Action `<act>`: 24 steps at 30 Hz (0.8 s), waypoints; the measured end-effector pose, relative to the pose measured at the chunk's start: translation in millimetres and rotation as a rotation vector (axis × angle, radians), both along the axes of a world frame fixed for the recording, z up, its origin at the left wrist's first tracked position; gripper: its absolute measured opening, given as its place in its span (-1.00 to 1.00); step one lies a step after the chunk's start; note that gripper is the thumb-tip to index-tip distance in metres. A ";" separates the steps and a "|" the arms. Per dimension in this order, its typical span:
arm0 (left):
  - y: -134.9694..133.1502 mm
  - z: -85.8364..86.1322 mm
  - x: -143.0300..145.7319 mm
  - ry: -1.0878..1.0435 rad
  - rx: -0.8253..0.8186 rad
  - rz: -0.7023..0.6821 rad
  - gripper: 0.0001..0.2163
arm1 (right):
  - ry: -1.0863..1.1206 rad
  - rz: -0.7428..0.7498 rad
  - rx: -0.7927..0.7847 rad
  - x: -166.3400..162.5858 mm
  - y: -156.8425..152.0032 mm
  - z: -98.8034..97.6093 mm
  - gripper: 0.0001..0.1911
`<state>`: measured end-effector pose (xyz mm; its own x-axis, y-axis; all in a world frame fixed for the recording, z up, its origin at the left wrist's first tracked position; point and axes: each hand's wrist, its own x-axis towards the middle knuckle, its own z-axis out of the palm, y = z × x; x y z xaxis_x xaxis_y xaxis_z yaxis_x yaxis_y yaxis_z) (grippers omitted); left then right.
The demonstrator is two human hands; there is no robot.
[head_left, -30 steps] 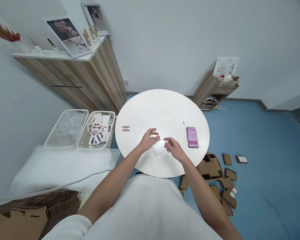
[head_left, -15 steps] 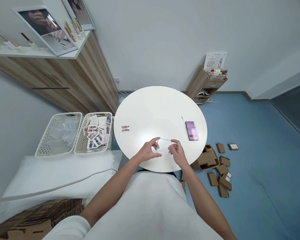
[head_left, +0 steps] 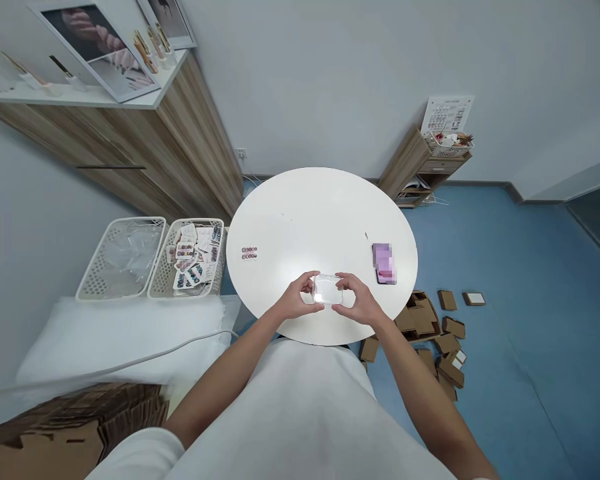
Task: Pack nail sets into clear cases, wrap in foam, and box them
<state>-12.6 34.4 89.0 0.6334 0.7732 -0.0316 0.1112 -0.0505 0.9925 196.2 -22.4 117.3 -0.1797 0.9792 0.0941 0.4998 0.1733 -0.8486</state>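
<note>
Between my two hands, over the near part of the white oval table (head_left: 310, 200), is a small clear plastic box (head_left: 328, 289). My left hand (head_left: 300, 297) grips its left side, thumb at the near edge and fingers at the far edge. On the right side my right hand (head_left: 357, 299) holds it the same way. I cannot make out anything inside the box. A small set of press-on nails (head_left: 249, 253) lies at the table's left. Over on the right lies a purple pixelated item (head_left: 384, 263).
Left of the table stand a white basket of nail cards (head_left: 195, 260) and another with clear plastic pieces (head_left: 125, 257). White wrapping sheets (head_left: 130, 333) lie nearer me, above flattened cardboard (head_left: 70, 427). An open carton (head_left: 420, 313) and several small brown boxes (head_left: 447, 343) are on the floor at right.
My right hand has shifted its grip, its thumb now at the near edge of the clear box. The box stays between both hands. The view has turned slightly.
</note>
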 end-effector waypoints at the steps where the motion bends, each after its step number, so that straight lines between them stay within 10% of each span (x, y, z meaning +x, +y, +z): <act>1: -1.2 -0.8 3.4 -0.013 -0.018 0.013 -0.24 | 0.004 -0.014 0.024 2.0 1.4 -1.3 -0.59; 24: -5.1 -1.7 52.7 -0.120 -0.270 0.129 -0.23 | -0.048 0.177 0.073 46.3 27.8 -22.5 -0.56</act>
